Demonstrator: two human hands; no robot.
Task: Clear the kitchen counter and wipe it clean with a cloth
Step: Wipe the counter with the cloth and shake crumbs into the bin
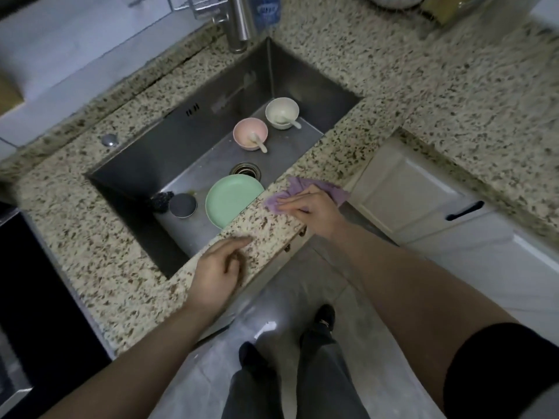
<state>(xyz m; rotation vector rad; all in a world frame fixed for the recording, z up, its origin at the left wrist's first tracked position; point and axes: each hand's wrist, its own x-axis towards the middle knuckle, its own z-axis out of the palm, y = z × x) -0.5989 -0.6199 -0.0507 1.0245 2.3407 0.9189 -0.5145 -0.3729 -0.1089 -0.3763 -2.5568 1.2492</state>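
- The right hand (311,208) lies flat on a purple cloth (305,189), fingers straight and pressing it onto the speckled granite counter (453,95), on the narrow front strip just before the sink (211,116).
- The left hand (217,267) rests on the same strip, nearer the front edge and well apart from the cloth; its fingers are loosely extended and hold nothing.
- In the sink lie a green plate (233,201), near the drain (246,171), a pink bowl (250,133) and a cream bowl (282,112), each with a pale spoon in it.
- Beside the plate sits a round grey lid-like object (182,205), with a dark scrubber (161,201) touching it, though the dim light makes both hard to identify.
- A steel faucet (240,22) stands behind the sink.
- A white cabinet door (408,189) with a black handle sits below the counter at right.
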